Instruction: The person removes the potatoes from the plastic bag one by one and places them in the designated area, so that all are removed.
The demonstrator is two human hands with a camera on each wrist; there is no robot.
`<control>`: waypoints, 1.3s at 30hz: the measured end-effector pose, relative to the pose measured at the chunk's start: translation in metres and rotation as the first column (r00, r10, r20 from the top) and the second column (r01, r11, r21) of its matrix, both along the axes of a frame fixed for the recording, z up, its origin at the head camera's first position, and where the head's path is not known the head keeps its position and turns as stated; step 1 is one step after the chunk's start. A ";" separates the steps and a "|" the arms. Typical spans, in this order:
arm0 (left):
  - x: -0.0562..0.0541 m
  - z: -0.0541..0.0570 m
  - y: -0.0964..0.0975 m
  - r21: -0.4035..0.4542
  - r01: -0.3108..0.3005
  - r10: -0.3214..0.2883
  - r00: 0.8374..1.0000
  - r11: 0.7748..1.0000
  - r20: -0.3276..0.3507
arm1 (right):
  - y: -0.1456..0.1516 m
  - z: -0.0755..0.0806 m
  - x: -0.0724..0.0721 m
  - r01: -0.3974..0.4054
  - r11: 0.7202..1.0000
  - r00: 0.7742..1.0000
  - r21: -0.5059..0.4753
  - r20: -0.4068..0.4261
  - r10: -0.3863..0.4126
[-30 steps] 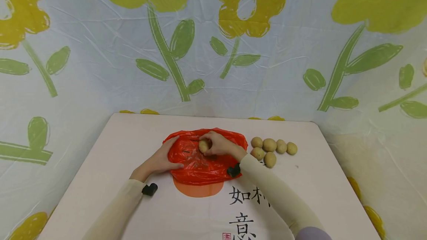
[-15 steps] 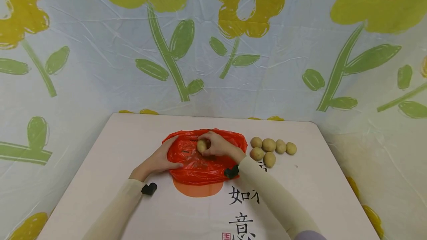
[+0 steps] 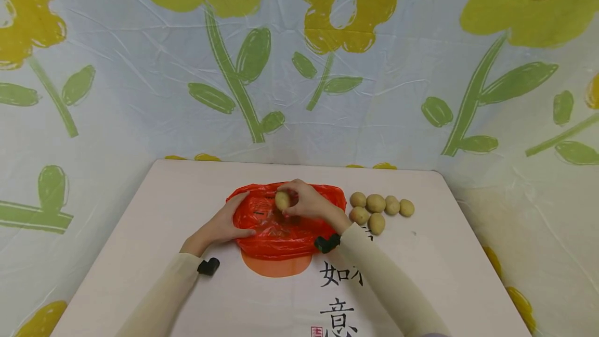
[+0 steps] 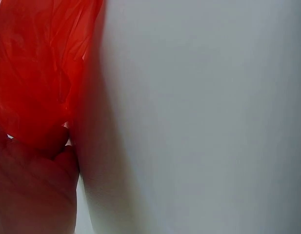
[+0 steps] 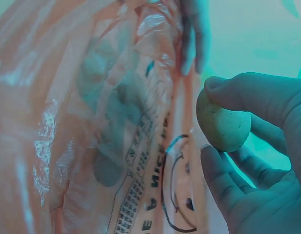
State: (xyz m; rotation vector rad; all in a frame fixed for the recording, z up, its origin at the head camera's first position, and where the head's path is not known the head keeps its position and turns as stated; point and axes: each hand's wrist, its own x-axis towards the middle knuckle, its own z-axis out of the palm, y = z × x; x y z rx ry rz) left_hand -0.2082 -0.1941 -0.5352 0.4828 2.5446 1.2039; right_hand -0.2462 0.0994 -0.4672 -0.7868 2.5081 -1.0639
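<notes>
A red plastic bag (image 3: 262, 243) lies in the middle of the table in the head view. My right hand (image 3: 306, 202) pinches a potato (image 3: 282, 201) between thumb and fingers above the bag. The right wrist view shows that potato (image 5: 221, 122) beside the printed wall of the bag (image 5: 155, 146), with dark lumps showing through the plastic. My left hand (image 3: 226, 221) rests against the bag's left side, thumb toward the front and fingers stretched along the edge. In the left wrist view, its palm (image 4: 33, 185) lies close against the red plastic (image 4: 38, 63).
Several potatoes (image 3: 376, 203) lie grouped on the table (image 3: 187, 181) to the right of the bag. Black printed characters (image 3: 338, 306) and an orange shape (image 3: 276, 267) mark the cloth in front. A flower-patterned sheet (image 3: 374, 118) hangs behind the table.
My right hand lifts the potato slightly and shifts a little left over the bag. My left hand keeps its place at the bag's side. The head view drifts slightly.
</notes>
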 end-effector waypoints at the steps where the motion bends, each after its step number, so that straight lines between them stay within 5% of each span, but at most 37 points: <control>1: 0.000 0.000 0.000 0.000 0.000 0.000 1.000 1.000 0.000 | 0.001 0.001 0.001 0.004 1.000 1.000 -0.006 -0.005 -0.004; 24: 0.003 -0.001 0.002 -0.005 -0.007 0.007 1.000 1.000 -0.021 | 0.042 0.020 0.042 0.123 0.959 0.990 -0.254 -0.037 -0.136; 32: 0.003 -0.003 0.002 -0.010 -0.014 0.014 1.000 1.000 -0.025 | 0.070 0.017 0.062 0.204 0.962 0.959 -0.183 -0.161 -0.234; 39: 0.002 -0.006 0.002 -0.011 -0.012 0.011 0.999 1.000 -0.035 | 0.101 0.017 0.076 0.254 0.946 0.939 -0.200 -0.186 -0.291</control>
